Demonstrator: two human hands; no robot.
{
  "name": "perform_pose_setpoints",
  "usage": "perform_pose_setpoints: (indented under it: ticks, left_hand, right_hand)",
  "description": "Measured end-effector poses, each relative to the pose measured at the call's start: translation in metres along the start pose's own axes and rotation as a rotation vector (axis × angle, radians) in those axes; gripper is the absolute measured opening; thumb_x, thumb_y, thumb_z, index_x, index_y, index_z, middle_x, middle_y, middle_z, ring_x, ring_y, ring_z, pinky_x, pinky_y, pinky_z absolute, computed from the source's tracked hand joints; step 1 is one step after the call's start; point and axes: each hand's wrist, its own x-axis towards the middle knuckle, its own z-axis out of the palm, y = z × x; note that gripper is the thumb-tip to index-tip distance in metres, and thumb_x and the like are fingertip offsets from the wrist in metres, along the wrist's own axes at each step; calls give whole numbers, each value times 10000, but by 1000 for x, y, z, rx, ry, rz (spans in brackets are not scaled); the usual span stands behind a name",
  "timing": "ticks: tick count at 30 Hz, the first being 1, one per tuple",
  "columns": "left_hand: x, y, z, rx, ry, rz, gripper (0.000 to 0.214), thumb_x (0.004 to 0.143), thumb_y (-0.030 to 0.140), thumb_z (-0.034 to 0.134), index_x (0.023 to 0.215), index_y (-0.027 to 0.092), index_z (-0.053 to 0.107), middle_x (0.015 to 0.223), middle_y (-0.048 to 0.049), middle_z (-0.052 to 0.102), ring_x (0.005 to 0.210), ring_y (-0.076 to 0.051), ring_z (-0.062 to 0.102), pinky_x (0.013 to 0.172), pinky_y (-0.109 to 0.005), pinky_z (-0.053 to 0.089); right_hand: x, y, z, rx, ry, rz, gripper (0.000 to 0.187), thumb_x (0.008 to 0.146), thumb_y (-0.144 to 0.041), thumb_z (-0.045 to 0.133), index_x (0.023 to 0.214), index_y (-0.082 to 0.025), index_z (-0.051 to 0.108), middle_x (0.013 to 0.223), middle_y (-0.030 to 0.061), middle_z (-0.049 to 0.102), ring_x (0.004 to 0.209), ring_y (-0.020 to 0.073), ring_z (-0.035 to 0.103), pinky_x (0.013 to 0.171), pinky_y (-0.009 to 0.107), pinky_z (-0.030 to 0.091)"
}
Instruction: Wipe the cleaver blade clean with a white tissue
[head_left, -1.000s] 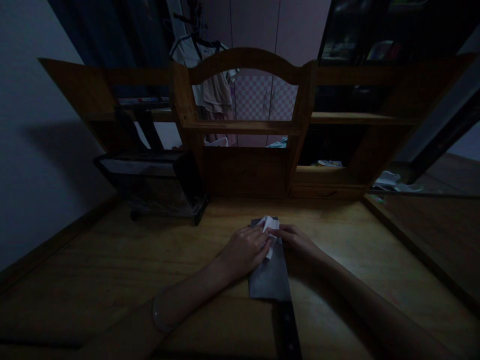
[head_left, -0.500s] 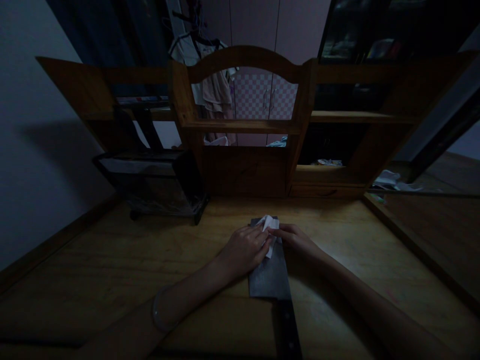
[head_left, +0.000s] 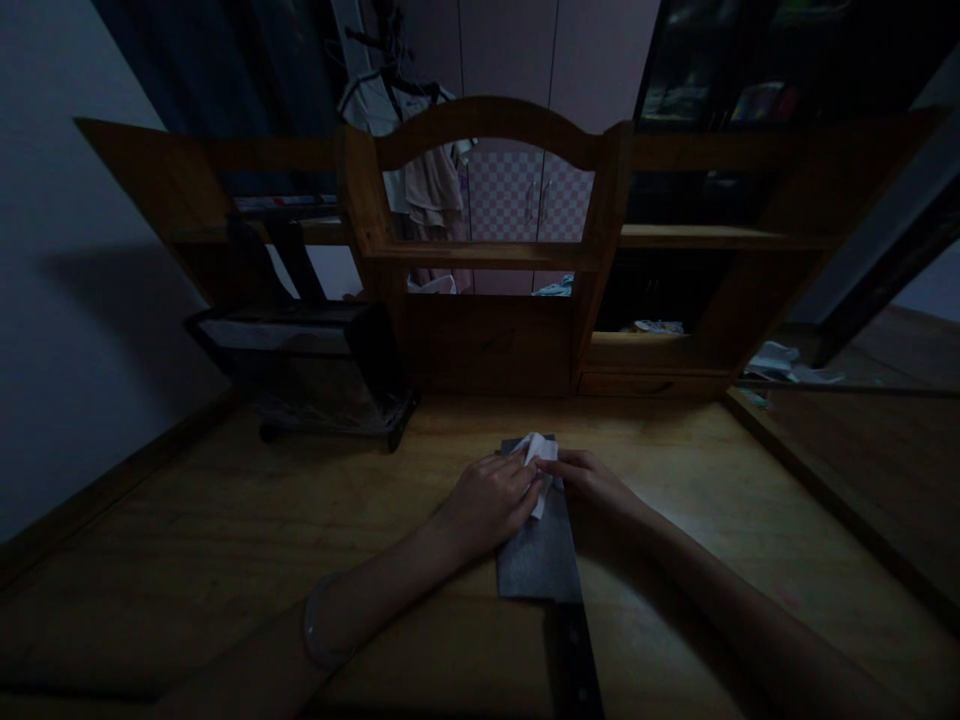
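A cleaver [head_left: 538,562] lies flat on the wooden desk, its wide grey blade pointing away from me and its black handle towards me. Over the far part of the blade is a crumpled white tissue [head_left: 541,450]. My left hand [head_left: 491,500] presses on the tissue from the left, fingers closed on it against the blade. From the right, my right hand [head_left: 589,478] reaches to the tissue and the blade's right edge, thumb and fingers pinched together. What exactly lies between the right fingertips is partly hidden. A pale bracelet circles my left wrist.
A black-framed bin-like holder [head_left: 315,370] with two dark upright handles stands at the back left. Behind it runs a wooden shelf unit [head_left: 487,345] with a drawer at right. A raised wooden rim [head_left: 840,500] edges the desk's right side. The room is dim.
Almost nothing differs; the view has shifted very slightly. Both hands stay at the tissue on the cleaver blade.
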Motion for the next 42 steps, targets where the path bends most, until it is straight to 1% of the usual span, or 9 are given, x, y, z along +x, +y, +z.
perform_pose_setpoints:
  ticks: [10,14,17,20,23,25,29,37,42]
  left_hand:
    - [1,-1,2,45,103,-35,335,980,321,361,1166,157,585,1058,-75,648,971,-196,609,900,-376,453]
    - [2,-1,4,149,103,-164,327,976,307,351,1017,144,631,926,-85,660,854,-208,625,815,-383,480]
    - [2,-5,4,204,165,-251,359,970,326,368,1105,100,612,1049,-141,643,969,-242,612,889,-418,463]
    - [2,-6,-1,112,185,-153,457,974,361,369,1334,101,477,1269,-141,546,1200,-243,499,1065,-452,339]
    - [2,-3,-8,-81,71,22,561,980,409,345,1472,148,274,1396,-83,438,1323,-185,368,1150,-401,227]
    - [1,0,-10,-151,11,44,625,973,458,343,1497,149,197,1421,-76,406,1347,-171,329,1162,-383,204]
    - [1,-1,-10,-167,-30,50,605,973,478,329,1483,164,245,1464,-61,341,1390,-173,240,1166,-393,180]
    - [2,-6,-8,-101,-79,163,591,974,485,313,1462,152,304,1449,-72,366,1360,-178,305,1160,-355,191]
    - [3,0,-5,4,-40,52,604,975,502,296,1442,121,344,1396,-104,435,1325,-199,366,1151,-357,211]
  right_hand:
    - [0,4,1,126,9,69,344,814,-436,612,953,-127,674,870,92,637,728,168,572,664,274,427]
    - [-2,2,4,178,25,108,332,803,-448,623,889,-129,656,823,92,627,682,170,572,636,284,437]
    - [-6,-3,6,172,14,106,365,822,-470,595,923,-125,655,876,111,638,731,189,588,676,303,453]
    - [-6,-3,7,189,14,87,401,842,-487,560,977,-121,658,936,123,641,765,192,595,725,319,457]
    - [-4,-1,6,267,44,111,394,825,-478,579,999,-133,659,942,111,647,765,193,598,732,320,457]
    - [-3,-1,7,361,57,147,428,821,-503,570,1031,-140,659,978,112,649,827,210,608,779,331,458]
    - [-5,-6,10,482,-31,148,598,859,-633,424,1120,-141,642,1074,123,637,938,239,609,875,354,437]
    - [-1,-2,6,467,-33,109,735,856,-716,311,1092,-109,650,1006,153,649,916,255,614,842,367,446]
    - [-3,-9,6,416,-28,143,763,848,-739,292,1062,-103,656,945,145,660,802,232,623,774,349,454]
